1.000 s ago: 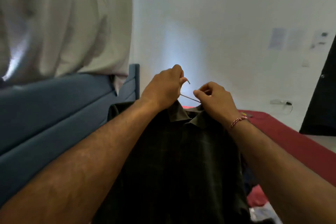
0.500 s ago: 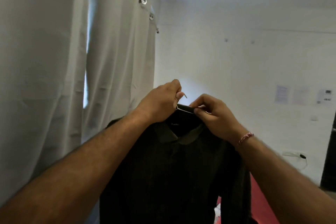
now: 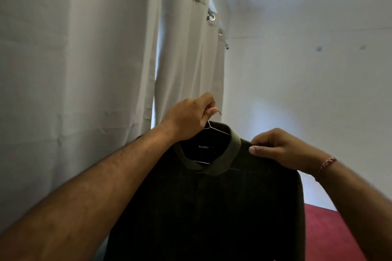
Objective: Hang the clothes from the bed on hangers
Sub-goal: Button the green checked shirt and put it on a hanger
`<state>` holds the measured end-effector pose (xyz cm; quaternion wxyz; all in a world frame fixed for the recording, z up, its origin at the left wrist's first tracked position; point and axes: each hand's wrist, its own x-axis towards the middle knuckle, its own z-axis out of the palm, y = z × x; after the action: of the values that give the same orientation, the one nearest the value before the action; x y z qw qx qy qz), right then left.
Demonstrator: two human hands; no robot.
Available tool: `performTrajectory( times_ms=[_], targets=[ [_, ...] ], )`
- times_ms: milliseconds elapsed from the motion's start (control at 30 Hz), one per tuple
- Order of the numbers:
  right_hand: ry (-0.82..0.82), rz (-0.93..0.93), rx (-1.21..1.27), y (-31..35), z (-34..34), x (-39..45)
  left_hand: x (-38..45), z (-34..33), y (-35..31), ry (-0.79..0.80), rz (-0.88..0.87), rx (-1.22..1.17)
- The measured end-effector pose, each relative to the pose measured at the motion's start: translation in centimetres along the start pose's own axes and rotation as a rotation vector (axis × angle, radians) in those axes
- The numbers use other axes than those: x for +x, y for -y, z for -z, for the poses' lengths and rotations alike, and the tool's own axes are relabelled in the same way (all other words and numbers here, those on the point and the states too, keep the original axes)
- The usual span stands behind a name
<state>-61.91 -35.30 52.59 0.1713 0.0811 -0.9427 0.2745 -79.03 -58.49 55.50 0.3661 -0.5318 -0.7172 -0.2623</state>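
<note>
The dark shirt (image 3: 212, 207) hangs straight down in front, its right shoulder pinched by the right hand (image 3: 280, 150). At eleven o'clock, the left hand (image 3: 188, 118) curls its fingers (image 3: 209, 112) round the wire hanger (image 3: 218, 131), whose hook sits directly above the collar. The curtain (image 3: 106, 48) lies beyond.

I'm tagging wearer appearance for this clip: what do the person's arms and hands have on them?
Both forearms are bare, no sleeves showing. The right hand has a thin red-and-white braided thread bracelet at the wrist. The left hand wears nothing visible.
</note>
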Motion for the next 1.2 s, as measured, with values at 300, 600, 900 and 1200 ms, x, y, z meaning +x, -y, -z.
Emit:
performTrajectory(
  times_ms=[300, 600, 900, 1200],
  targets=[
    [0.364, -0.015, 0.727, 3.7, -8.1, 5.6, -4.6, 4.5, 1.9, 0.09, 0.3, 0.33],
    [0.257, 0.243, 1.105, 16.8, -20.3, 1.4, -12.5, 15.5, -7.5, 0.088, 1.153, 0.309],
    [0.226, 0.817, 1.058, 33.2, -26.8, -10.1, -21.8, 30.6, -22.2, 0.25, 1.391, 0.582],
    [-0.264, 1.077, 0.668, 45.1, -22.7, -10.1, -27.3, 47.5, -42.0, 0.103, 1.432, 0.78]
  ],
)
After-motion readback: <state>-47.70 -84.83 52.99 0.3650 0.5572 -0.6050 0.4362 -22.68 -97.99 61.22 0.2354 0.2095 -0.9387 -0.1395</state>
